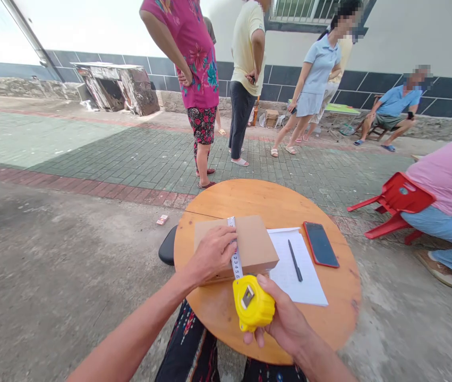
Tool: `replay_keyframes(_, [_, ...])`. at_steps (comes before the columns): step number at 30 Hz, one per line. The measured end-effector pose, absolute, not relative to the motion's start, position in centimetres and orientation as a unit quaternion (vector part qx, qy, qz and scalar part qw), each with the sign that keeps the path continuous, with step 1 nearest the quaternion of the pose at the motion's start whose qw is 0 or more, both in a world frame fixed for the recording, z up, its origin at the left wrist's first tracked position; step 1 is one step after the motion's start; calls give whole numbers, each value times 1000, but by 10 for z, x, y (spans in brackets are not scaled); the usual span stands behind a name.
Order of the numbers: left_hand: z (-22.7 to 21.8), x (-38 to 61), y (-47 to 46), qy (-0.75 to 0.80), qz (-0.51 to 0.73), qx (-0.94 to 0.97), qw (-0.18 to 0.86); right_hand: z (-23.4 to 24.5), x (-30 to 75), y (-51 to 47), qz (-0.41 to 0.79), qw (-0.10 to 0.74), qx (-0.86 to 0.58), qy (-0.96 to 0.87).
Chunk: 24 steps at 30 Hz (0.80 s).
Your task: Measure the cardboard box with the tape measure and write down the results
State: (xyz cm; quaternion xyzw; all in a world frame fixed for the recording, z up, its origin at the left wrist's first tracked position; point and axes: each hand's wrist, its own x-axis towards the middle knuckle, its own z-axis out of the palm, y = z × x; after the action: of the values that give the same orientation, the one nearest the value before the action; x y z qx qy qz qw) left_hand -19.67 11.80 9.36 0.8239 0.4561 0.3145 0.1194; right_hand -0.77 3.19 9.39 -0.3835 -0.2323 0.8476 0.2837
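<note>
A flat brown cardboard box (255,244) lies on a round wooden table (341,289). My right hand (285,321) is closed around a yellow tape measure (253,303) at the box's near edge. Its white tape (235,253) runs across the top of the box to the far edge. My left hand (212,253) rests on the box beside the tape, fingers curled and pressing it down. Right of the box lies a white sheet of paper (307,281) with a black pen (295,260) on it, and a phone in a red case (320,243).
A black stool (168,246) pokes out at the table's left. A person in pink sits on a red plastic chair (397,201) to the right. Several people stand on the green brick paving (130,154) beyond, and one sits by the wall. Bare concrete lies to the left.
</note>
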Motion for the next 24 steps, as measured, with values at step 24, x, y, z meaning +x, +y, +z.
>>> replay_keyframes(24, [92,-193,120,436,282,848,101,110,-9,-1,730,251,-477,-419])
